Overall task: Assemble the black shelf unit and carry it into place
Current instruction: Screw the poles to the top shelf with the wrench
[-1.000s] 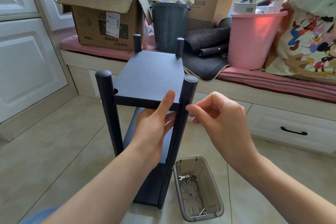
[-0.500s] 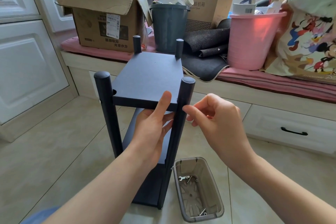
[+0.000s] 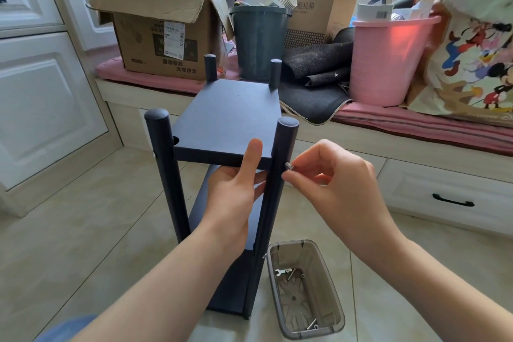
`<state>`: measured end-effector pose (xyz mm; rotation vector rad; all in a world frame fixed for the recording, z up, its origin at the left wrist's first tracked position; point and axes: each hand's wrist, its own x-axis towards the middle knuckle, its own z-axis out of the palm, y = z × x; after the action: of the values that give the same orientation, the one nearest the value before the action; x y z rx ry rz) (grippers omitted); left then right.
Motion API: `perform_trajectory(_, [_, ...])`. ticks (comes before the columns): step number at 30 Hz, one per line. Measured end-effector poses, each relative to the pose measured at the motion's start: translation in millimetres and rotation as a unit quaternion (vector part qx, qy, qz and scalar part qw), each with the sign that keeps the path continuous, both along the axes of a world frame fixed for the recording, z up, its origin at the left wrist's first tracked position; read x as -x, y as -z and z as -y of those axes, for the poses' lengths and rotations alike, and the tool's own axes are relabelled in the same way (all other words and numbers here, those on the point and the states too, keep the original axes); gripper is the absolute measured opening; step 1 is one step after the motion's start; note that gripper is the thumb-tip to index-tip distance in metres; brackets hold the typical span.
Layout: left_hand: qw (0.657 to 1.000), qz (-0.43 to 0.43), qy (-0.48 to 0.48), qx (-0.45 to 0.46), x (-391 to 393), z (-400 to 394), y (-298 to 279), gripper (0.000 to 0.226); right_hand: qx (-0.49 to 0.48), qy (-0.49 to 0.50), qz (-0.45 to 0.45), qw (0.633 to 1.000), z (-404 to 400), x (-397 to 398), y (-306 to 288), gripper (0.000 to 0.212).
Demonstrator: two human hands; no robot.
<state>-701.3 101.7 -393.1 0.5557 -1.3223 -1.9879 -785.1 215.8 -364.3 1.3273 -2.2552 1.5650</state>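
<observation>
The black shelf unit (image 3: 227,116) stands upright on the tiled floor, with four round posts and stacked shelf boards. My left hand (image 3: 236,194) grips the front edge of the top board, thumb on top, fingers underneath. My right hand (image 3: 330,183) pinches a small silver screw (image 3: 289,166) between thumb and forefinger and holds it against the right side of the near right post (image 3: 280,164), level with the top board.
A clear plastic bin (image 3: 305,291) with a small wrench and screws sits on the floor right of the shelf's base. Behind is a window bench (image 3: 416,147) loaded with a cardboard box (image 3: 158,33), dark bucket (image 3: 259,39), pink bucket (image 3: 388,61) and bag. White cabinets (image 3: 41,86) stand left.
My right hand has moved a little left and now presses the silver screw against the near right post. My left hand keeps its hold on the top board.
</observation>
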Motion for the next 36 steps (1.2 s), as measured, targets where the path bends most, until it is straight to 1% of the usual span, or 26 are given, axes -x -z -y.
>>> perform_trajectory(3, [1.000, 0.005, -0.016, 0.009, 0.4, -0.8, -0.8, 0.046, -0.005, -0.003, 0.009, 1.000, -0.7, 0.4, 1.0, 0.014])
perform_trajectory(6, [1.000, 0.005, -0.020, 0.012, 0.9, -1.8, -0.7, 0.046, 0.004, -0.005, 0.028, 1.000, 0.0, 0.5, 1.5, 0.011])
perform_trajectory(9, [1.000, 0.011, -0.018, 0.013, 0.0, -0.1, -0.4, 0.051, 0.014, -0.005, 0.055, 0.998, 2.2, -1.4, 2.1, 0.010])
perform_trajectory(11, [1.000, 0.011, -0.015, 0.011, 0.0, 1.2, -0.3, 0.050, 0.019, -0.004, 0.069, 0.997, 3.5, -2.9, 3.1, 0.012])
perform_trajectory(13, [1.000, 0.005, -0.016, 0.008, 0.6, 0.9, -0.3, 0.045, 0.020, 0.004, 0.056, 0.998, 4.7, -5.3, 4.1, 0.017])
perform_trajectory(15, [1.000, 0.003, -0.025, 0.002, 1.5, 0.3, 0.0, 0.045, 0.012, 0.018, 0.011, 1.000, 5.4, -7.6, 4.8, 0.025])
perform_trajectory(17, [1.000, 0.004, -0.030, -0.003, 1.9, -0.6, -0.4, 0.047, 0.009, 0.026, -0.020, 0.999, 5.6, -8.1, 4.7, 0.023])
perform_trajectory(18, [0.999, 0.004, -0.032, -0.005, 1.8, -0.7, -0.7, 0.047, 0.009, 0.027, -0.022, 0.999, 5.2, -7.1, 4.5, 0.018])
perform_trajectory(20, [0.999, 0.001, -0.035, -0.005, 1.4, -1.5, -1.7, 0.045, 0.009, 0.021, 0.005, 1.000, 4.2, -4.4, 3.6, 0.012])
perform_trajectory(22, [0.999, 0.001, -0.035, -0.001, 0.7, -2.7, -2.7, 0.044, 0.018, 0.004, 0.043, 0.999, 3.3, -3.0, 3.0, 0.012])
perform_trajectory(24, [1.000, 0.000, -0.030, 0.002, 0.7, -2.4, -3.1, 0.044, 0.022, -0.003, 0.060, 0.998, 3.7, -3.6, 2.8, 0.013])
perform_trajectory(26, [1.000, 0.000, -0.024, 0.006, 1.2, -1.3, -2.6, 0.043, 0.019, 0.002, 0.054, 0.998, 5.2, -3.7, 4.4, 0.013])
perform_trajectory(32, [1.000, 0.007, -0.011, 0.011, 2.0, 1.5, 0.2, 0.043, 0.007, 0.025, -0.011, 1.000, 7.8, -5.1, 4.5, 0.020])
perform_trajectory(34, [1.000, 0.006, -0.009, 0.010, 1.8, 2.4, 0.2, 0.042, 0.014, 0.020, 0.012, 1.000, 7.7, -4.0, 3.9, 0.018])
perform_trajectory(36, [1.000, 0.004, -0.008, 0.009, 1.2, 3.1, 1.0, 0.037, 0.024, 0.004, 0.054, 0.998, 6.7, -2.3, 3.7, 0.013])
